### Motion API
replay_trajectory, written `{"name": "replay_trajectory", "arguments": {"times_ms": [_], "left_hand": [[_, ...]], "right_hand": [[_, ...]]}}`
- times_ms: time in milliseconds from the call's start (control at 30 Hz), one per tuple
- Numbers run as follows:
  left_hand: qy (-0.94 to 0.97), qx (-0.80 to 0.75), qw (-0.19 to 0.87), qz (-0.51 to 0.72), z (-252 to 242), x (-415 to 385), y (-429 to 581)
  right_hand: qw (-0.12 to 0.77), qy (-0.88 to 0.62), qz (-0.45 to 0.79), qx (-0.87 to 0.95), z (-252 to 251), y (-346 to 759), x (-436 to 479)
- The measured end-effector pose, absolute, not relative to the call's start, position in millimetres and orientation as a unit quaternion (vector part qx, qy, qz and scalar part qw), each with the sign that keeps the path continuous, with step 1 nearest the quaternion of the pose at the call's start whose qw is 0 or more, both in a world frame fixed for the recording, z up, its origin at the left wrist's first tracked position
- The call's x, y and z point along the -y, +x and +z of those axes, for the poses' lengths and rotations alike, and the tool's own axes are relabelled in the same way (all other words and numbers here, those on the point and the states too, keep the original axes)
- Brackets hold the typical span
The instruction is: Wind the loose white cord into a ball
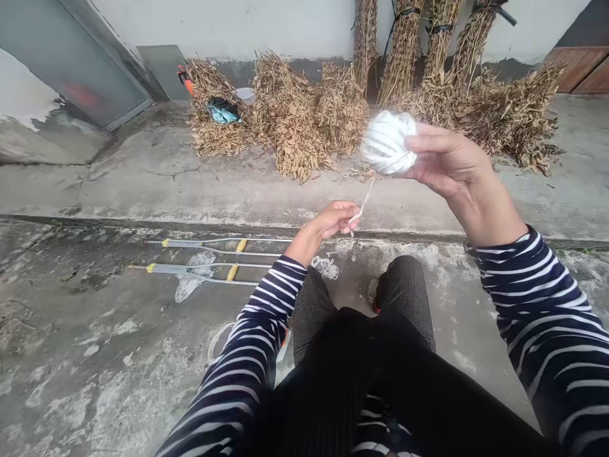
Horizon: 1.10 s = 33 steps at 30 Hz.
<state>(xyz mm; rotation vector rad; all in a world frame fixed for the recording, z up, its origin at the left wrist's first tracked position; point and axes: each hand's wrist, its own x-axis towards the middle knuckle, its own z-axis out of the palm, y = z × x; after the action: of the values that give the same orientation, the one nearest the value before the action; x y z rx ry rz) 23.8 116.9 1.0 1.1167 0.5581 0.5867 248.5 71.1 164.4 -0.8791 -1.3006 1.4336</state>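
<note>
My right hand point(445, 162) is raised at centre right and grips a white ball of wound cord point(387, 143) with fingers wrapped round it. A loose strand point(365, 200) runs down from the ball to my left hand point(335, 219), which pinches it just above my knees. Both arms wear dark sleeves with white stripes. More tangled white cord point(327, 266) lies on the concrete ground below my left hand. My legs in dark trousers point(361, 330) stretch forward beneath the hands.
Two metal crutches point(209, 257) lie on the ground at left with a clear plastic bag point(193, 282) over them. Bundles of dry brown plants point(295, 120) are heaped against the far wall. A concrete step edge point(143, 222) crosses the scene.
</note>
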Motion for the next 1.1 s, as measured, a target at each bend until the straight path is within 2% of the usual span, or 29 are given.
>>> {"name": "replay_trajectory", "arguments": {"times_ms": [100,267,333,467,567,733,933,1100], "left_hand": [[0.502,-0.233,0.789,0.266,-0.5,-98.8,30.2],[0.478,-0.216,0.778,0.347,5.1,-77.2,26.3],[0.49,-0.228,0.758,0.366,7.9,-70.4,28.7],[0.517,-0.261,0.73,0.363,13.0,-62.7,34.2],[0.522,-0.249,0.734,0.356,16.2,-65.0,32.0],[0.471,-0.241,0.751,0.394,20.9,-76.1,26.6],[0.433,-0.272,0.754,0.412,29.7,-82.4,30.3],[0.456,-0.314,0.734,0.393,36.9,-92.3,25.1]], "right_hand": [[0.492,-0.382,0.545,0.561,153.5,256.6,-78.9],[0.519,-0.432,0.442,0.591,122.2,264.2,-94.4],[0.523,-0.454,0.353,0.63,109.4,262.7,-100.6],[0.494,-0.475,0.097,0.722,85.7,258.2,-110.4],[0.459,-0.459,0.024,0.761,69.2,257.0,-111.7],[0.397,-0.437,0.051,0.806,46.5,256.3,-97.8],[0.244,-0.475,0.19,0.824,42.2,255.6,-73.5],[0.258,-0.45,0.379,0.766,50.1,261.7,-66.7]]}}
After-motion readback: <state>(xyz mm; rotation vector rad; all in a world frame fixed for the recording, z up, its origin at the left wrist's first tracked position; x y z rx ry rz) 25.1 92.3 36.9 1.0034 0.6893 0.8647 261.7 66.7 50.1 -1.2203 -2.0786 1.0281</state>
